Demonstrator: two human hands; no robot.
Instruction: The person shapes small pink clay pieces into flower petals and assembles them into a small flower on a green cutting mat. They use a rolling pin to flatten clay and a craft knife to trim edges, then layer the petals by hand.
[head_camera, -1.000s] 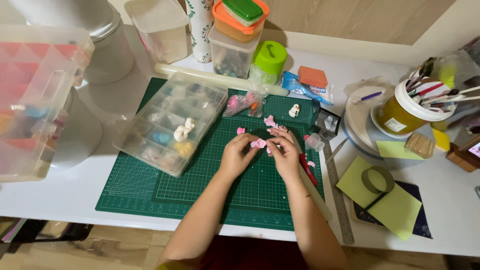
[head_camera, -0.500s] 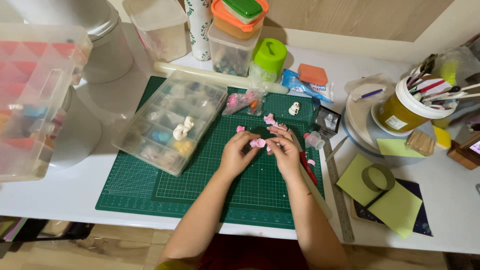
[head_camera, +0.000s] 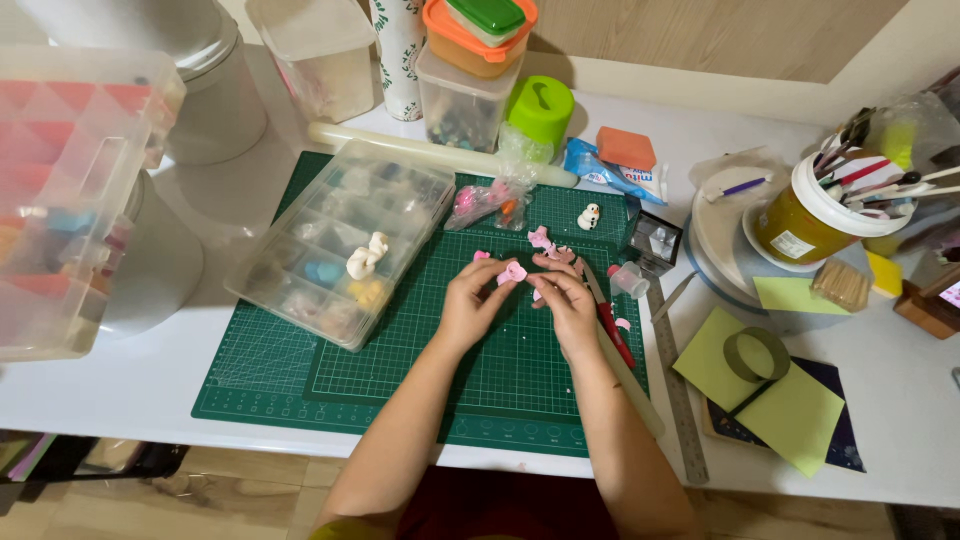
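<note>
Resting on the green cutting mat (head_camera: 400, 370), both forearms are reaching in from the near edge, and the left hand (head_camera: 470, 310) and right hand (head_camera: 568, 308) are meeting over the mat's middle. The left hand's fingertips are pinching a small pink clay piece (head_camera: 513, 273), closed tightly on it, while the right hand is curling beside it, its fingers bent inward and touching the same piece from the right; whether it is truly gripping is hard to tell. Just right of the mat a steel ruler (head_camera: 680, 385) is lying. On the mat's left part a clear compartment box (head_camera: 345, 250) is sitting. Toward the mat's far edge more pink clay bits (head_camera: 543, 240) and a tiny white figure (head_camera: 589, 216) are lying.
</note>
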